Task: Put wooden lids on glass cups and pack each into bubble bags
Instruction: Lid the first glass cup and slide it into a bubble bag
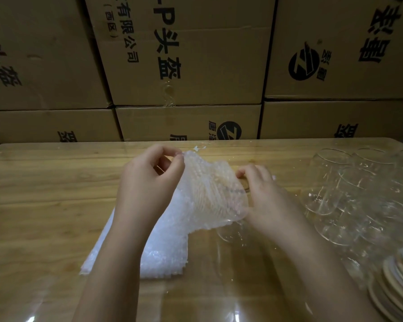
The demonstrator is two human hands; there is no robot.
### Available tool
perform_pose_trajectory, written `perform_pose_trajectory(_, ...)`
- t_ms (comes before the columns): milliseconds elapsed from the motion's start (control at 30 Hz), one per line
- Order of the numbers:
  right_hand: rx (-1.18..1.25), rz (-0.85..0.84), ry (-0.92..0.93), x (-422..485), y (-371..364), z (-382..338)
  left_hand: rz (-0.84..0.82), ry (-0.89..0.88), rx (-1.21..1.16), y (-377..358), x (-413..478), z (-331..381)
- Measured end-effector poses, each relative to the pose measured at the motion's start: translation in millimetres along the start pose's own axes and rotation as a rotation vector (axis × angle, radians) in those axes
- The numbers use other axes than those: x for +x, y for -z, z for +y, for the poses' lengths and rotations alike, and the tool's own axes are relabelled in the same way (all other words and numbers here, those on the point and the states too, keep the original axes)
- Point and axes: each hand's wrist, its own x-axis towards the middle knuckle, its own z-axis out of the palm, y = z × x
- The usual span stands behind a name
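Bubble bag [209,189]: held up off the table between both hands, its mouth turned toward the right. It is drawn over a glass cup [229,233] that lies tilted inside it.
Glass cup: mostly covered by the bag, with only its clear lower end showing below the bag's edge, near the table. Whether a lid sits on it cannot be told through the bubbles.
Stack of bubble bags [163,256]: lies flat on the table under the left forearm, just below and left of the held bag.
Empty glass cups [349,187]: a cluster at the right of the table, close together and some overlapping in view, well apart from the stack.
Wooden lids [396,280]: round discs fanned in an overlapping pile at the lower right corner, just beside the cups.
Table [44,194]: wood grain with a glossy surface that reflects light.
Cardboard boxes [196,54]: stacked in a wall behind the table's far edge, printed with black characters and a round logo.
Left hand [149,180]: raised, its grip a pinch of thumb and fingertips on the bag's upper left edge.
Right hand [265,194]: palm down, fingers curled over the cup's upper end at the bag's right side, its grip closed round the cup.
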Motion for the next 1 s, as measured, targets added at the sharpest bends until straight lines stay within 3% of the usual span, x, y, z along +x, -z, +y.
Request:
perform_pose_trajectory(133, 0.008, 0.065, -0.034, -1, 9, -2, 0.127, 0.002, 0.009, -5, -1, -1)
perform_pose_trajectory(233, 0.075, 0.305, -0.087, -3, 20, -6, 0.184, 0.022, 0.004, -9, -1, -2)
perform_pose_trajectory(333, 0.44, 0.685, -0.04, -10, 38, -9, 0.232, 0.013, 0.005, -10, -2, -2)
perform_pose_trajectory(433, 0.898, 0.86, 0.04, -22, 61, -15, 0.296, -0.024, 0.003, -9, -2, -1)
perform_pose_trajectory(500, 1.149, 0.822, 0.057, -28, 73, -17, 0.321, -0.038, 0.018, -7, -2, 0)
perform_pose_trajectory(567, 1.368, 0.67, 0.038, -31, 79, -19, 0.327, -0.033, 0.025, -6, -1, -1)
perform_pose_trajectory(667, 1.504, 0.437, 0.008, -31, 82, -24, 0.315, -0.028, 0.045, -3, 0, -2)
perform_pose_trajectory(767, 1.42, 0.372, 0.033, -31, 80, -28, 0.291, -0.042, 0.051, 1, 0, -3)
perform_pose_trajectory(1000, 1.098, 0.46, 0.14, -37, 79, -30, 0.213, 0.016, -0.017, 8, 5, -8)
